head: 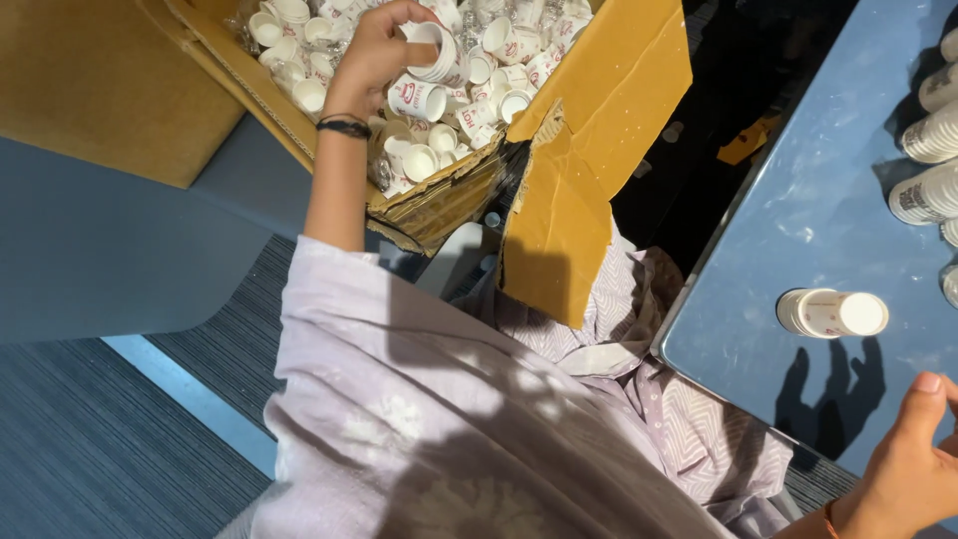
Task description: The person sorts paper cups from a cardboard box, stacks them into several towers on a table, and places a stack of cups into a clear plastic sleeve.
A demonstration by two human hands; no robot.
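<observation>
My left hand (pixel 371 52) reaches into a large cardboard box (pixel 589 120) full of several small white paper cups with red print. Its fingers are closed on one white paper cup (pixel 437 50), held on its side above the loose pile. A black band sits on that wrist. My right hand (pixel 910 461) hovers at the bottom right over the near edge of a blue table (pixel 798 220), thumb raised, fingers apart, nothing visible in it. A short stack of white cups (pixel 831 312) lies on its side on the table, a little above that hand.
More stacks of white cups (pixel 928 135) lie along the table's right edge. The box's torn flap (pixel 559 230) hangs down over my lap and pale lilac clothing (pixel 449 419). Striped grey carpet (pixel 90 449) and a grey-blue panel (pixel 110 250) are at the left.
</observation>
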